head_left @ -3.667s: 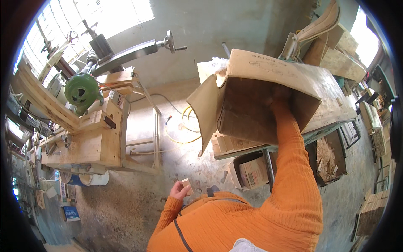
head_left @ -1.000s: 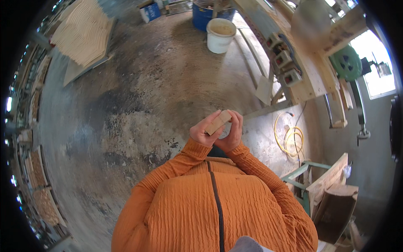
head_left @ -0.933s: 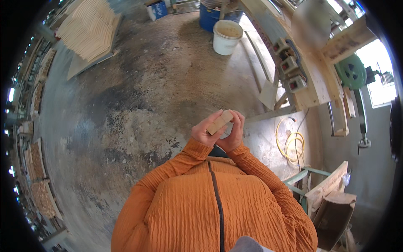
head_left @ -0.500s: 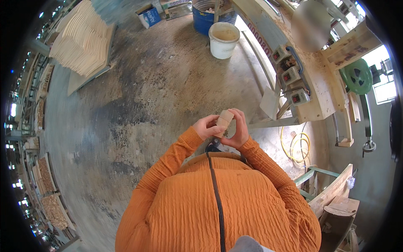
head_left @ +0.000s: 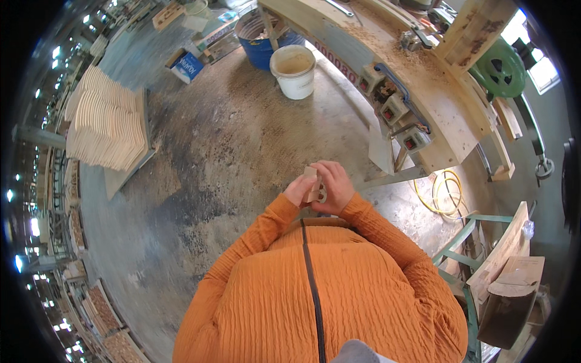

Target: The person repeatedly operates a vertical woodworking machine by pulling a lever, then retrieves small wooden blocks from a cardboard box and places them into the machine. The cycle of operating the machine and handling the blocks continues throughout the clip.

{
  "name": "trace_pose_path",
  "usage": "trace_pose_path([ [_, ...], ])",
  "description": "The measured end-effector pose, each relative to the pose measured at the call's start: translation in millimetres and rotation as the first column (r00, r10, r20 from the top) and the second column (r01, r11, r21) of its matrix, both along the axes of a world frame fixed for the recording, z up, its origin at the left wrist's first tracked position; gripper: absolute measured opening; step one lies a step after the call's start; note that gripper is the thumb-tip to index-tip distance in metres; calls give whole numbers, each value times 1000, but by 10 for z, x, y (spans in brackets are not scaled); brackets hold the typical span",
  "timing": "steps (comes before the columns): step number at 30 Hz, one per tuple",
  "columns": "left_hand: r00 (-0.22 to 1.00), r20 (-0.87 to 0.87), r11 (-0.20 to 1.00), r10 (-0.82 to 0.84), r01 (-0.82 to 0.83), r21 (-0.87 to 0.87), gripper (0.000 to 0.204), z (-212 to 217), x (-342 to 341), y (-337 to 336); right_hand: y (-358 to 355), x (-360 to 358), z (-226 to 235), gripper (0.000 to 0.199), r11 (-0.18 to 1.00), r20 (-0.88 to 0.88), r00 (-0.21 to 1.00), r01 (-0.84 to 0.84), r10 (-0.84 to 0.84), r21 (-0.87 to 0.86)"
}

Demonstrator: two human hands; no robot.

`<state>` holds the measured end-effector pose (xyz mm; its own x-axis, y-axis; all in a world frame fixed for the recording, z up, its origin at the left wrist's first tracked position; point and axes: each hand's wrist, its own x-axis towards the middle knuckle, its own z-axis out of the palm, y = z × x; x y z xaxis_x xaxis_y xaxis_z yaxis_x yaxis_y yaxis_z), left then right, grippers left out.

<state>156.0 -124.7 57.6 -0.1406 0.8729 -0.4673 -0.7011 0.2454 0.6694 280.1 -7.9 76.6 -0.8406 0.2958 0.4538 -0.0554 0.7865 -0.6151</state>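
Observation:
Close in front of my body, both hands meet around a small pale tan wooden block (head_left: 313,192). My left hand (head_left: 296,191) grips its left side, with the fingers curled. From the right, my right hand (head_left: 337,186) closes over it, fingers bent across the top and far side. Much of the block is covered by the fingers. A small pale curved shape shows low between the hands, and I cannot make out whether it belongs to the block.
A workbench (head_left: 451,115) with switch boxes (head_left: 393,110) and sawdust runs along the right. Ahead stand a white bucket (head_left: 294,75) and a blue drum (head_left: 257,51). Stacked curved wooden pieces (head_left: 112,121) lie at the left. A yellow hose (head_left: 445,202) coils beneath the bench.
The block has turned more upright and is more hidden by my fingers. My right hand has closed further over it. The view has shifted, bringing more of the far floor into sight.

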Motion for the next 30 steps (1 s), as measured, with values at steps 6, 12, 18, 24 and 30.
trace_pose_path([
  [6, 927, -354, 990, -125, 93, -106, 39, -49, -157, 224, 93, 26, -61, 91, 986, 162, 973, 153, -161, 60],
  [12, 798, -596, 996, -88, 61, -66, 33, -277, -496, 317, 57, -240, -24, 89, 963, 251, 938, 199, -240, 180],
  [18, 910, -394, 991, -131, 110, -75, 35, -416, -1097, 368, 69, -755, -52, 82, 970, 222, 954, 164, -202, 177],
  [24, 900, -400, 984, -171, 137, -114, 40, -535, -1553, 516, 76, -1240, -70, 80, 955, 183, 955, 188, -232, 228],
  [30, 856, -491, 987, -161, 150, -61, 37, -504, -1964, 602, 67, -1642, -12, 78, 935, 228, 924, 249, -307, 252],
])
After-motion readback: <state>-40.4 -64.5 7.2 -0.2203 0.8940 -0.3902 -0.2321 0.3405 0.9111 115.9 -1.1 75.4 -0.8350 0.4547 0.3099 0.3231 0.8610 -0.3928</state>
